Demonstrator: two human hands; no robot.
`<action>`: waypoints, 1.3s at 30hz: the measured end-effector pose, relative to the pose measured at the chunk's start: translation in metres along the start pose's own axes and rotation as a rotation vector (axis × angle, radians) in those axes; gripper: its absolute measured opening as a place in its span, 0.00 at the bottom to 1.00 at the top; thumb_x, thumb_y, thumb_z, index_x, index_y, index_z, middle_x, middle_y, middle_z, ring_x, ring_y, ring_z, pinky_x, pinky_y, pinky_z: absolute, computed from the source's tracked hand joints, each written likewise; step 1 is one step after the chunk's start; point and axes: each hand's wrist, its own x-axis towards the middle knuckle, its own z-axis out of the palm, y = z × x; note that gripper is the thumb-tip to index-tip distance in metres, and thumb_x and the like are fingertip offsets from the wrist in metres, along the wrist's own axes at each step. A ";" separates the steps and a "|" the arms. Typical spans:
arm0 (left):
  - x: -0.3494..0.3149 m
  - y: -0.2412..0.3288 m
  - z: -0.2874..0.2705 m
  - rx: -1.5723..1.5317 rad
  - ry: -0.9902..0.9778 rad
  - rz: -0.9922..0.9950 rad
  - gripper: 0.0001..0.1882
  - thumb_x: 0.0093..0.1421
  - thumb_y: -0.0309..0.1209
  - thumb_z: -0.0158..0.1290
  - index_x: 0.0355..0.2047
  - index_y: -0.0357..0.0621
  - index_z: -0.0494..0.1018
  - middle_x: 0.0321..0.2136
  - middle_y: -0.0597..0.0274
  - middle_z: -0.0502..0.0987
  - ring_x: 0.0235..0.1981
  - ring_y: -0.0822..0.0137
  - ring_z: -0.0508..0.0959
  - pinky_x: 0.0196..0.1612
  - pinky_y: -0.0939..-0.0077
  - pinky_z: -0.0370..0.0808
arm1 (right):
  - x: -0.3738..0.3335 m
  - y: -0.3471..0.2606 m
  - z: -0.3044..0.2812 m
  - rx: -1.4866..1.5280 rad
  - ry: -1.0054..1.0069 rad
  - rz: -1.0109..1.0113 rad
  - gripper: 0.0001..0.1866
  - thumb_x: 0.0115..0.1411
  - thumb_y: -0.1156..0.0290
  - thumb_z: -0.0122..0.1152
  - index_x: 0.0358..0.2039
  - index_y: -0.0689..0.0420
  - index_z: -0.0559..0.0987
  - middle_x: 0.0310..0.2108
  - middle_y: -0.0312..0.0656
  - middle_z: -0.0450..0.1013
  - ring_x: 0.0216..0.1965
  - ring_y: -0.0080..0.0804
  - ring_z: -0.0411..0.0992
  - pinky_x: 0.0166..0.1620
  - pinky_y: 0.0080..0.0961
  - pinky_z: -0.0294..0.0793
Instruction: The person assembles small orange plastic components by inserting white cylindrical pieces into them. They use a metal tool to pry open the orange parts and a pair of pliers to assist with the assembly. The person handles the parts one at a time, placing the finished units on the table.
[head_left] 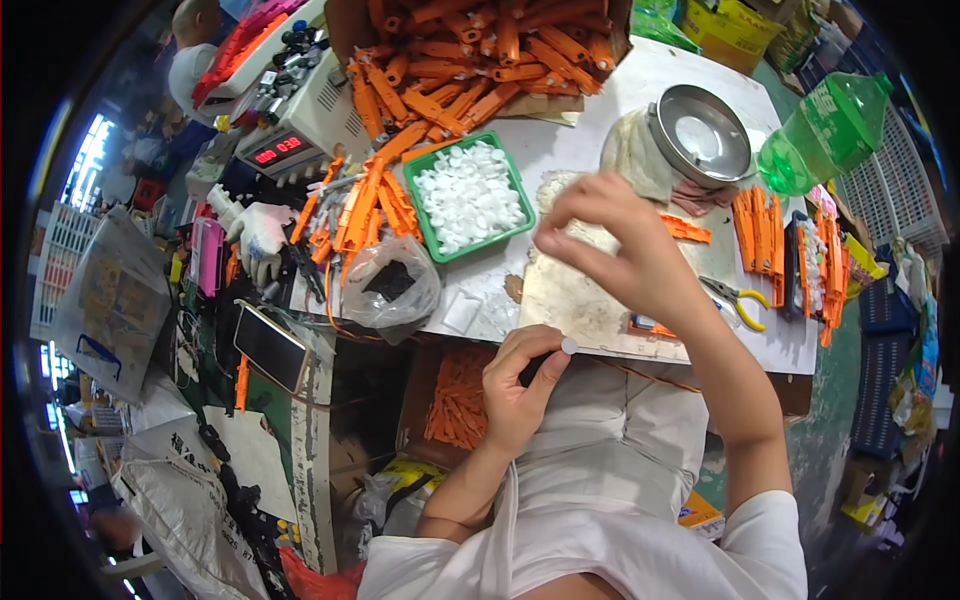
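Note:
My left hand (518, 388) is closed near the table's front edge, above my lap. Between its thumb and forefinger sits a small white round cap (569, 345). My right hand (625, 240) is raised over the worn, stained board (585, 300), thumb and forefinger curled together in a pinch. Whether anything lies between those fingertips is too small to make out. Left of it stands a green tray (437, 245) heaped with white caps (470, 195). Part of an orange piece (652, 326) lies on the board below my right wrist.
A box of orange plastic parts (490, 60) spills onto the table's back. Rightward are a metal bowl (700, 135), a green bottle (830, 130), orange parts (760, 235) and yellow-handled pliers (740, 300). A plastic bag (392, 290), a device with a red display (290, 140) and a phone (270, 345) are leftward.

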 end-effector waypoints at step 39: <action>-0.015 0.021 0.071 -0.534 -0.318 -0.458 0.06 0.61 0.27 0.52 0.33 0.36 0.76 0.38 0.60 0.75 0.42 0.72 0.72 0.50 0.75 0.66 | -0.148 -0.004 -0.055 0.096 0.069 0.220 0.06 0.56 0.70 0.60 0.30 0.58 0.75 0.31 0.39 0.69 0.38 0.37 0.64 0.44 0.30 0.64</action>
